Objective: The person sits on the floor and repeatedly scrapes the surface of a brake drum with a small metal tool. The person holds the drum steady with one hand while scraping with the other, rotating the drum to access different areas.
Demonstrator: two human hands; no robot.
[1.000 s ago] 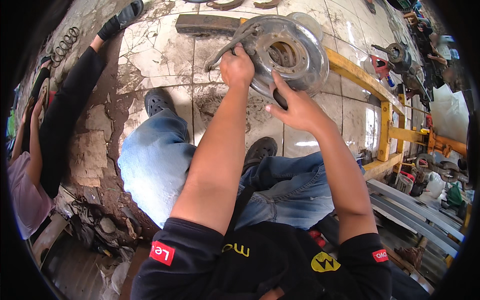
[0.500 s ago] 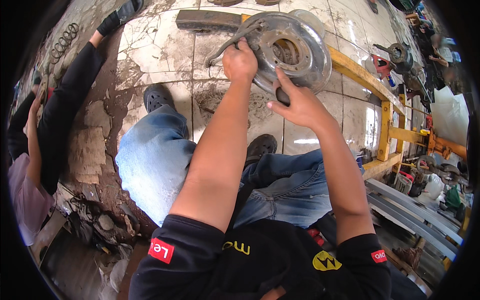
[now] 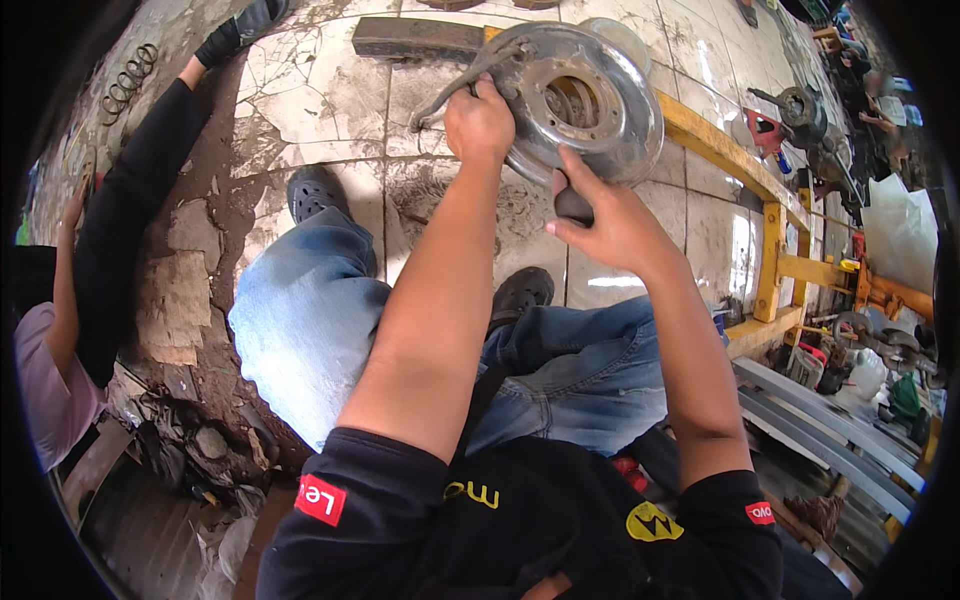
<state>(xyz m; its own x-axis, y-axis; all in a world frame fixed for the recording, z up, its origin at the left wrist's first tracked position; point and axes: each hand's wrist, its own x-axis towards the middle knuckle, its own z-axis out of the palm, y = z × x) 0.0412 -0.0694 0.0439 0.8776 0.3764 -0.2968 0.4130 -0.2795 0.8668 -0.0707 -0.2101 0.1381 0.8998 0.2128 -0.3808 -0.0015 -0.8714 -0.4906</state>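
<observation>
A shiny round metal plate (image 3: 625,110) with a raised rim, a centre hole and small bolt holes stands tilted in front of me. A dark bent hose or cable (image 3: 452,92) runs along its left side. My left hand (image 3: 482,125) closes on the plate's left edge, next to this hose. My right hand (image 3: 615,215) is at the lower rim, its index finger laid on the plate. Between that finger and the thumb it holds a small dark flat piece (image 3: 572,203), whose kind I cannot make out.
A yellow metal frame (image 3: 725,140) runs from behind the plate to the right. A dark beam (image 3: 430,38) lies beyond on the dirty tiles. A coil spring (image 3: 130,85) is at far left, near another person's outstretched leg (image 3: 140,180). Parts and tools crowd the right side.
My right hand has shifted slightly down and right along the plate, with the dark piece. My left hand and the plate stay nearly still. The person at left has moved an arm slightly.
</observation>
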